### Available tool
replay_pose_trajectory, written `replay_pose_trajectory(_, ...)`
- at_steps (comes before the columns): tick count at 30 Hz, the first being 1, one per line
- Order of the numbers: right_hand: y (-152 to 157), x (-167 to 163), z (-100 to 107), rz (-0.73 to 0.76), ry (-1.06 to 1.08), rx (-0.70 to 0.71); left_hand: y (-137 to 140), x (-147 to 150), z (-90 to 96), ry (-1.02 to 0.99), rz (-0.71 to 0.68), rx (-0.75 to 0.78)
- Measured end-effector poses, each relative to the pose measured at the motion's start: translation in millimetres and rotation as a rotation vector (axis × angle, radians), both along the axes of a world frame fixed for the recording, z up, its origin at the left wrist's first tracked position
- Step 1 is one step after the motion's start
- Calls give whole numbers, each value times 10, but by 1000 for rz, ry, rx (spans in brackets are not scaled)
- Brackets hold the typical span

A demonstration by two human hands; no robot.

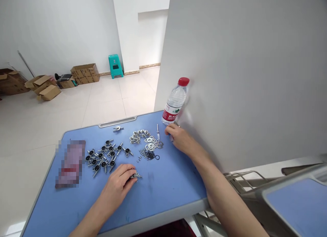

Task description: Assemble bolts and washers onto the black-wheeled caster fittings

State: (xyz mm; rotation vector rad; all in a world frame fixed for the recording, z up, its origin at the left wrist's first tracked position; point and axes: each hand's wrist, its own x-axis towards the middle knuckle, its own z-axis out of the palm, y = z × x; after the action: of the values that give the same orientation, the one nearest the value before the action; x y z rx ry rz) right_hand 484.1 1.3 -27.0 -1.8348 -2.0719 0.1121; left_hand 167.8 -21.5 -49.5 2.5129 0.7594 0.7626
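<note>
Bright, even light fills the room around me; a white patch of glare shines on the floor point(102, 100), lower left. Soft shadow edges the bottle point(174, 100), upper centre. Pixelation masks a purplish item point(70, 162) at left.

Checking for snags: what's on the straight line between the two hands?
Head view: black rings, then flat metal plates, between left hand and right hand.

Wall point(63, 22): & it's white
Floor point(104, 100): pale tiles, shiny btm L
Stool point(114, 62): teal (hello, colour!), nr wall
Boxes point(87, 75): cardbd, back L
</note>
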Motion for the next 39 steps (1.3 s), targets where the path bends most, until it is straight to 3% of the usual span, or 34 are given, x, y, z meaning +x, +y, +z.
replay_pose_trajectory(3,18,-53,-35,20,-62,-57,4,-7,-11,-4,-3,8)
replay_pose_trajectory(11,-13,-165,-51,63,-34,-40,4,-16,-36,-21,4,2)
replay_pose_trajectory(17,9,-159,-17,5,127,73,-8,-17,-30,-33,12,-7)
replay_pose_trajectory(21,-63,-447,63,-32,300,135,-18,-11,-8,-32,13,11)
replay_pose_trajectory(22,-100,-565,79,3,362,98,-19,-10,-2,-28,13,11)
replay_pose_trajectory(24,-186,-812,101,131,649,-124,-21,-6,9,-13,10,7)
replay_pose_trajectory(26,-264,-1026,101,222,746,-316,-22,-4,16,12,5,-2)
replay_pose_trajectory(28,-314,-1169,74,224,793,-407,-24,-2,20,32,0,-11)
replay_pose_trajectory(34,-306,-1257,-29,118,816,-558,-34,6,32,57,-1,-20)
replay_pose_trajectory(39,-251,-1256,-1,62,855,-641,-42,10,31,65,-3,35)
